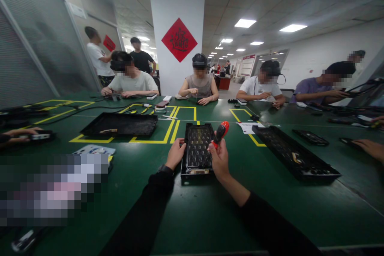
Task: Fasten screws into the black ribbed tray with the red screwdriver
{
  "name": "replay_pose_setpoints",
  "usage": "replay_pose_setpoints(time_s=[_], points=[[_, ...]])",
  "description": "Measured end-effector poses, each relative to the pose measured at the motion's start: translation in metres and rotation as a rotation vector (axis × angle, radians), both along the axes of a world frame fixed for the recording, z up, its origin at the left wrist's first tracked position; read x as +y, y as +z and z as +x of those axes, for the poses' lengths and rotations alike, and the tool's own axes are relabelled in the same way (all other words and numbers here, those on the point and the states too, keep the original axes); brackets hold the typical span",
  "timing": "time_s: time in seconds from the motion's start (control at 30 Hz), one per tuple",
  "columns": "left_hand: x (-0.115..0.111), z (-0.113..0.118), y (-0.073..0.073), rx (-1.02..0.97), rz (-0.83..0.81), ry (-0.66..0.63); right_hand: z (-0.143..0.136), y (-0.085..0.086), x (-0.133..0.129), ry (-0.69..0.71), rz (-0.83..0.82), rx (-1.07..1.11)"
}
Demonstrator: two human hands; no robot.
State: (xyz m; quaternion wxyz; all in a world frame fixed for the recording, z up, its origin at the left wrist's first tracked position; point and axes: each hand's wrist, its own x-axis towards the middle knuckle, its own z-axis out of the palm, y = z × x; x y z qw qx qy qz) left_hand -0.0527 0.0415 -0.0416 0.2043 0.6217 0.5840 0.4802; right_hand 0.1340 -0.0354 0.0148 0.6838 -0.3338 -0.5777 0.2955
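Observation:
In front of me on the green table [198, 224] lies a black plastic case [199, 148]. Rows of small shiny spots cover its inside, and a pale piece [198, 171] sits at its near end. My left hand [177, 153] grips the case's left edge, fingers bent against it. A red and black screwdriver handle [221, 134] is closed in my right hand [220, 162], over the right side of the case. The handle leans up and to the right. The tool's lower end cannot be made out behind the fingers.
Long black trays lie to the left [120, 124] and right [295, 154], each with small pale pieces inside. A plastic bag [94, 150] is on the left. Cables [66, 116] run across the far left. Several people sit opposite; other people's hands [25, 133] show at both sides.

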Motion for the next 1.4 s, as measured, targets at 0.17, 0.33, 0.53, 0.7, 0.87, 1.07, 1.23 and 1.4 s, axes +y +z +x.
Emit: replay_pose_setpoints(time_s=[0.17,0.33,0.53,0.7,0.87,1.07,1.23,1.4], points=[[-0.001,0.0,0.001,-0.009,-0.008,-0.001,-0.003,0.004,-0.002,0.11,-0.003,0.136],[-0.002,0.001,0.002,-0.019,-0.012,-0.001,-0.003,0.005,-0.004,0.096,0.001,0.113],[-0.003,0.001,0.004,-0.028,-0.007,-0.012,-0.001,0.002,-0.002,0.031,-0.014,0.051],[-0.003,0.001,0.004,-0.034,-0.016,-0.001,-0.002,0.003,-0.003,-0.039,0.008,-0.003],[-0.003,0.001,0.003,-0.009,-0.007,-0.001,-0.003,0.006,-0.006,0.092,-0.011,0.083],[-0.002,0.001,0.002,0.006,-0.004,0.0,-0.004,0.006,-0.005,0.169,-0.008,0.103],[-0.001,0.001,0.001,-0.007,-0.001,0.002,-0.001,0.007,-0.007,0.111,-0.014,-0.001],[-0.001,0.001,0.001,-0.012,0.002,0.003,0.001,0.011,-0.011,0.074,-0.005,-0.016]])
